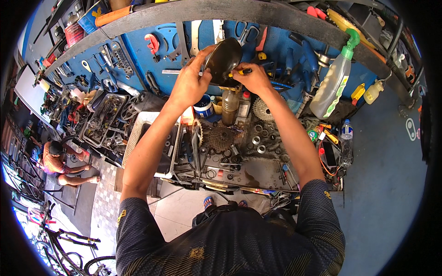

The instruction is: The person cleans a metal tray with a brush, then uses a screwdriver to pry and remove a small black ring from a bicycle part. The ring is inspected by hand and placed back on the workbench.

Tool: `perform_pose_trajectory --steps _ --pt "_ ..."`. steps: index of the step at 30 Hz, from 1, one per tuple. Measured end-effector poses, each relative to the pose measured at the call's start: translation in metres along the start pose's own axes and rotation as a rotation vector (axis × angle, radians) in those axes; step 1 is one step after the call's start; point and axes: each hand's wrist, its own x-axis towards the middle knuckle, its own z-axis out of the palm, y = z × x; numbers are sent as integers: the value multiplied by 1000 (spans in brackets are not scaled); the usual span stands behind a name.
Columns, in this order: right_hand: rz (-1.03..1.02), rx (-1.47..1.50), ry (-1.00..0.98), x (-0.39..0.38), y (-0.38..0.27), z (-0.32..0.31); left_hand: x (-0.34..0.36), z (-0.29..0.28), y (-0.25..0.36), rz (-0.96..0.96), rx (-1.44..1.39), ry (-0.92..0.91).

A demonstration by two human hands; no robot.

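My left hand (195, 73) grips a dark, round bowl (225, 57), tilted on its side. My right hand (255, 78) pinches a small yellow-and-black tool (241, 72) at the bowl's lower inside; its tip is too small to make out. Directly beneath the bowl stands a clear container with brownish liquid (230, 106). A white bottle with a red cap (244, 106) stands beside it. Below on the bench lie a dark sprocket cassette (218, 137), a silver cassette (262, 108) and several metal rings (261, 148).
A blue tool board (131, 50) runs behind a metal bar (138, 17). A spray bottle (329, 85) is at my right, a white basket (130, 149) and tray of parts (99, 124) at my left. Another person (59, 163) crouches far left near bicycles (64, 248).
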Motion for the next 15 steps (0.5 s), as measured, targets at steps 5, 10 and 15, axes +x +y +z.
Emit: perform_pose_trajectory --steps 5,10,15 --pt "106 -45 80 2 -1 -6 -1 1 2 67 0 13" --pt "46 40 132 -6 4 5 -2 3 1 72 9 30" --pt "108 87 60 -10 5 14 -1 6 -2 70 76 26"
